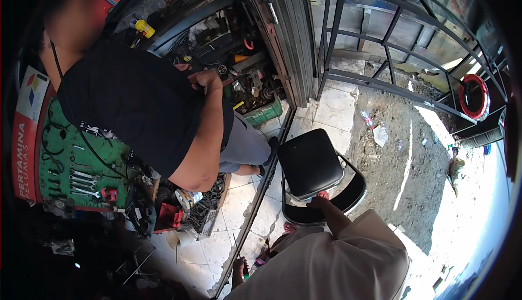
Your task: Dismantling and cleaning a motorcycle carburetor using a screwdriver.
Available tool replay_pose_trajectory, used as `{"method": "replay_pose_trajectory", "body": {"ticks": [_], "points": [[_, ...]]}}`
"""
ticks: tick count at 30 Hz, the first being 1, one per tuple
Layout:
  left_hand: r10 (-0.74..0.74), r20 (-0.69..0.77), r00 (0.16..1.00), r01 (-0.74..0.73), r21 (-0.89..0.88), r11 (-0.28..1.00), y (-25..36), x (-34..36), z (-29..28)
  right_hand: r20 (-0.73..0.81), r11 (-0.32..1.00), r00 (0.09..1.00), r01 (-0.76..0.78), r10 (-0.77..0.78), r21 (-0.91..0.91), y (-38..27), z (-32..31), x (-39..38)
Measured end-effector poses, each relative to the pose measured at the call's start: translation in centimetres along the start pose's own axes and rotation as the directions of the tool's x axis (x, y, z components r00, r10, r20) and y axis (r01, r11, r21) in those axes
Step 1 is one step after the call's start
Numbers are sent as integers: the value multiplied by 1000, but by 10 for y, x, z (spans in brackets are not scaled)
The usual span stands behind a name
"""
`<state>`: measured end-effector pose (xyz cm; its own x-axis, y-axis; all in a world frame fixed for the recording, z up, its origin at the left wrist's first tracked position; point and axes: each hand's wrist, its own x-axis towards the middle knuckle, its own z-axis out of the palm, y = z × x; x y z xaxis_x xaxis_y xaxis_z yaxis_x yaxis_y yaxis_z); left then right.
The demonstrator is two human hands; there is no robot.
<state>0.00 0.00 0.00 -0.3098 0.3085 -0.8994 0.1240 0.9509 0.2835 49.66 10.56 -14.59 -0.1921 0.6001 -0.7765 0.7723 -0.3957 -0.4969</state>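
Observation:
My left hand (238, 272), low in the view, is closed around a screwdriver (246, 269) with a green handle. Its thin shaft points up and away from me. My right hand (315, 202) is at a black folding chair (310, 161), by the gap between the padded seat and the curved backrest (348, 198). Those fingers look curled over the chair's edge, though they are small and dark here. The chair stands in front of me, just right of the metal door track.
To the left, another person (136, 99) in a black shirt stands beside shelves of parts. A green tool board (81, 164) holds several wrenches. A green crate (263, 112) sits by the shutter (296, 33). Ahead right stands a metal frame (375, 80); a red-rimmed tyre (474, 98) is farther right.

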Motion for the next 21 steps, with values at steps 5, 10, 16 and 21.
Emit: {"method": "replay_pose_trajectory", "body": {"ticks": [5,10,16,21], "points": [[363,53,930,-367,129,921,86,-29,82,-21,918,925,-379,379,-121,31,14,18],[431,75,899,-435,58,899,96,-33,118,67,961,975,-195,212,-193,9,-9,-13],[332,76,940,-326,-79,942,38,-31,116,281,977,960,-50,-10,207,11,-51,-29],[255,-61,965,-259,-49,965,-35,-28,77,174,999,984,19,-27,43,-56,-49,-78]]}}
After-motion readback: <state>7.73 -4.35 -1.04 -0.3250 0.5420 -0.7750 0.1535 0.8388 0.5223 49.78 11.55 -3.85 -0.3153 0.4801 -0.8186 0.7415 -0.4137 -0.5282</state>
